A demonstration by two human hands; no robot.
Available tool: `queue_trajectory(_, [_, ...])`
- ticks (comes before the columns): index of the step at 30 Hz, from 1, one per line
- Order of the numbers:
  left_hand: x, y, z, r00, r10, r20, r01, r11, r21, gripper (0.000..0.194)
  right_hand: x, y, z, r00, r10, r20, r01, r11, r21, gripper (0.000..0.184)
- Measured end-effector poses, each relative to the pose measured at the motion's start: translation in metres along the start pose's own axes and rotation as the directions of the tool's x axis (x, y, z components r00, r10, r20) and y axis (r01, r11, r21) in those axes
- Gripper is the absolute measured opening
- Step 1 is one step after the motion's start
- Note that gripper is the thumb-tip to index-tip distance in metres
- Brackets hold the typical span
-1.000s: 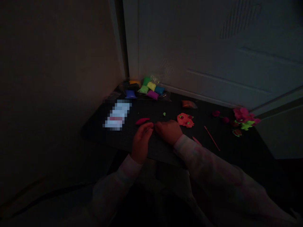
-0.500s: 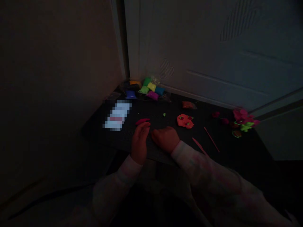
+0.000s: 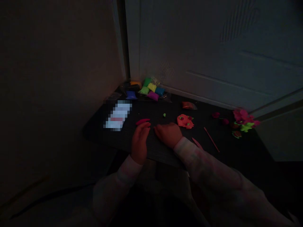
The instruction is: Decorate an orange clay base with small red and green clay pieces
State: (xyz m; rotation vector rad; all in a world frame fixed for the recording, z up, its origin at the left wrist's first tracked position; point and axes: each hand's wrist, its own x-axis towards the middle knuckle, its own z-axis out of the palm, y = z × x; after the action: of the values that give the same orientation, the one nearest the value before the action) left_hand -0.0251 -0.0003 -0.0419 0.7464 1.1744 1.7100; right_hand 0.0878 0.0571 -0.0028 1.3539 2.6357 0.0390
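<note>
My left hand [image 3: 140, 142] rests on its edge at the front of the dark table, fingers stretched out side by side, with nothing visible in it. Just beyond its fingertips lies a pink-red, elongated piece of modelling clay [image 3: 142, 121]. To its right, my right hand [image 3: 168, 134] is low over the tabletop, back upward, with its fingers bent down and inward. Its palm is hidden, so whatever it holds cannot be made out. An orange clay piece [image 3: 185, 121] with small red and green bits lies beyond it on the right. A small green lump [image 3: 164, 115] sits behind the hands.
Bags of coloured clay [image 3: 151, 89] are heaped at the back wall, near a single orange-red packet [image 3: 188, 105]. A blurred-out bright panel [image 3: 117, 116] lies on the left. A pink knife-like tool [image 3: 197, 143], a thin pink stick [image 3: 211, 139] and pink flowers [image 3: 243, 118] are on the right.
My right hand has shifted a little to the right, widening the gap between the hands. My left hand has hardly moved, and the clay pieces lie where they were.
</note>
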Motion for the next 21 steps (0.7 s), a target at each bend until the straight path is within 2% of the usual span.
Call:
queue_trajectory(2, [0.000,0.000,0.000,1.000,-0.002,0.001,0.002,1.000,0.002,0.019,0.000,0.001,0.000,1.000,-0.027,-0.004,0.027,0.999,0.019,0.028])
queue_trajectory(6, [0.000,-0.001,0.000,1.000,-0.006,0.006,0.006,1.000,0.007,0.020,0.001,0.001,0.002,0.997,0.050,-0.051,-0.048,0.998,0.036,0.027])
queue_trajectory(11, [0.000,0.001,0.000,1.000,-0.015,0.001,0.015,1.000,0.017,0.020,-0.006,-0.009,-0.003,0.992,-0.001,-0.126,0.019,0.990,0.143,0.032])
queue_trajectory(13, [0.000,0.001,0.000,1.000,-0.020,0.003,0.020,1.000,0.017,0.020,-0.012,-0.003,-0.012,0.981,0.065,-0.185,-0.027,0.980,0.198,0.038])
queue_trajectory(17, [0.000,0.002,0.000,1.000,-0.027,0.013,0.027,0.999,0.022,0.020,-0.035,0.024,-0.031,0.939,0.218,-0.266,-0.124,0.937,0.328,0.050])
queue_trajectory(21, [0.000,0.003,0.001,0.999,-0.034,0.029,0.032,0.998,0.050,0.018,-0.066,0.032,-0.024,0.961,0.169,-0.217,-0.065,0.907,0.417,0.030])
